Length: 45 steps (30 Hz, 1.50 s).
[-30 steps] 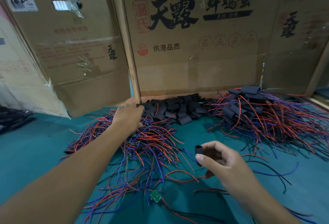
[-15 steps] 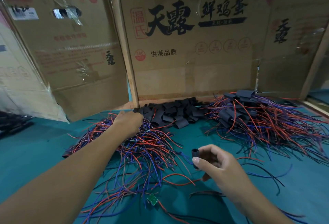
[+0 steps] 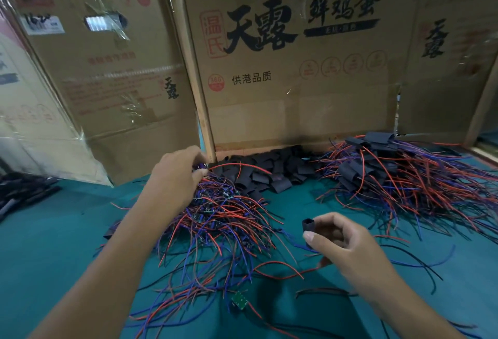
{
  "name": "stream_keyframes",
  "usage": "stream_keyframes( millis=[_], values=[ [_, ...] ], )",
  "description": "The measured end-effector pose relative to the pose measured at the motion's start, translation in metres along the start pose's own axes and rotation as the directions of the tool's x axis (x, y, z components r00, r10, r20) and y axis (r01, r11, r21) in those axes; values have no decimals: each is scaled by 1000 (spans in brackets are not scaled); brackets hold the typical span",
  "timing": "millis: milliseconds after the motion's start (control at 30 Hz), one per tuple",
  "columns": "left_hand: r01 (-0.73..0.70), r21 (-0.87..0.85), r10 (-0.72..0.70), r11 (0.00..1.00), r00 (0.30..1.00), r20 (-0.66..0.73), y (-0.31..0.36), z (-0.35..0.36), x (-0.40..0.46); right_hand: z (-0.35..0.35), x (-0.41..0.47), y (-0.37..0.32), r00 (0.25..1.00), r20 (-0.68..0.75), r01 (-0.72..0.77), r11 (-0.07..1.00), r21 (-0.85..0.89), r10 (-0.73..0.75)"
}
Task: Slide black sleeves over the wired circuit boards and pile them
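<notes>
My left hand [image 3: 176, 174] reaches forward to the far edge of the heap of bare wired boards [image 3: 215, 220], fingers curled down and pinching a small part there with a red wire [image 3: 237, 165] trailing from it. My right hand [image 3: 342, 241] hovers nearer me above the green tabletop [image 3: 54, 231], thumb and fingers pinching one black sleeve [image 3: 308, 227] upright, its open end up. Loose sleeves [image 3: 269, 169] lie heaped by the cardboard box [image 3: 296, 69], sleeved boards [image 3: 398, 171] piled right of them. The box reads "天露", "鲜鸡蛋", "供港品质", with "温氏" in red.
</notes>
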<state>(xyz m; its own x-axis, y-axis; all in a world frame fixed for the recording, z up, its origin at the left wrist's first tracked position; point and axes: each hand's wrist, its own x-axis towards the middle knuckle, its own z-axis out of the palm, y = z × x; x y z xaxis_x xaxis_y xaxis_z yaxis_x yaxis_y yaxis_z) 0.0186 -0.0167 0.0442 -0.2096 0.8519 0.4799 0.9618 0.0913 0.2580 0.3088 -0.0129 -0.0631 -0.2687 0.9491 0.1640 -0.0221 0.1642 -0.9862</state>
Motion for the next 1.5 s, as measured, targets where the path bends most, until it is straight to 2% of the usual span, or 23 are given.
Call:
stream_keyframes(
  millis=[67, 133, 200, 267, 333, 467, 567, 700, 867, 1300, 1500],
  values=[
    [-39, -198, 24, 979, 997, -80, 7, -9, -23, -2, 1, -2, 997, -66, 43, 996, -82, -49],
    [-30, -450, -3, 893, 997, -74, 15, -9, -44, -8, 3, -3, 979, -134, 115, 957, -265, -155],
    [28, -725, -52, 689, 999, -11, 27, 0, -63, -15, 3, -8, 954, -157, 167, 890, -424, -254],
    [74, -884, -109, 461, 994, 26, 39, 13, -77, -23, 2, -13, 940, -173, 185, 867, -463, -293],
    [73, -926, -164, 370, 986, 12, 46, 22, -85, -33, 3, -18, 926, -194, 200, 856, -477, -325],
    [-4, -926, -210, 376, 974, -90, 43, 25, -89, -47, 1, -30, 877, -118, 307, 733, -606, -465],
    [-39, -920, -206, 391, 970, -128, 42, 24, -93, -46, -1, -33, 860, -46, 385, 705, -596, -509],
    [-69, -909, -193, 410, 968, -160, 44, 23, -96, -43, -3, -35, 821, -29, 443, 668, -598, -570],
    [-91, -906, -137, 413, 977, -160, 47, 23, -98, -40, -3, -34, 774, -4, 454, 560, -693, -633],
    [-132, -864, -32, 487, 985, -168, 52, 26, -103, -37, -6, -34, 756, 19, 457, 507, -731, -654],
    [-165, -801, 64, 576, 986, -157, 60, 27, -110, -29, -8, -32, 695, 139, 475, 306, -825, -705]
  ],
)
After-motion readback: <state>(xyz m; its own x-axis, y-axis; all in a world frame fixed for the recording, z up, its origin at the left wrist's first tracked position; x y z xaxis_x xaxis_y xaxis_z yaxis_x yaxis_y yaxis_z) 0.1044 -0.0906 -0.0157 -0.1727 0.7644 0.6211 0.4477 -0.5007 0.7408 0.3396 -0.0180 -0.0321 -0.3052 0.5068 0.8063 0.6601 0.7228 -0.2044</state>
